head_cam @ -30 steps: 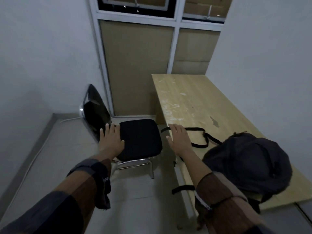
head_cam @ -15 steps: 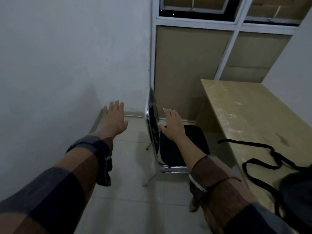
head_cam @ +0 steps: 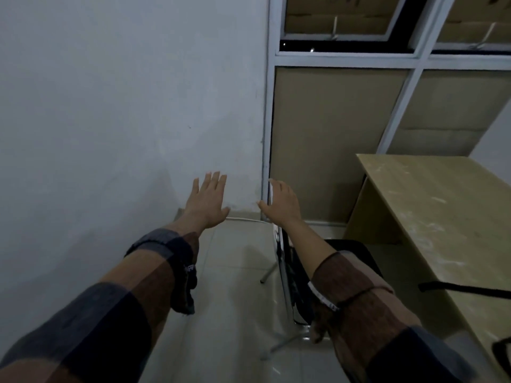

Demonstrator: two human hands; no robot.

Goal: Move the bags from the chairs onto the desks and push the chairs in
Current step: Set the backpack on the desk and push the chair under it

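Note:
A black chair (head_cam: 289, 275) with a chrome frame stands edge-on in front of me, its seat facing the light wooden desk (head_cam: 431, 214) on the right. My right hand (head_cam: 280, 203) rests over the top of the chair's backrest, fingers curled across it. My left hand (head_cam: 208, 201) hovers flat with fingers spread, left of the backrest and apart from it. A black bag strap (head_cam: 464, 290) lies on the desk at the right edge; the bag itself is almost fully out of frame.
A plain white wall (head_cam: 124, 120) fills the left. Behind the chair stand a white-framed window and brown panels (head_cam: 331, 139). Pale floor tiles (head_cam: 235, 313) lie to the left of the chair.
The view has swung further left, so the bag has slid out of frame. My right hand has moved up onto the top of the backrest. My left hand has stayed flat beside it.

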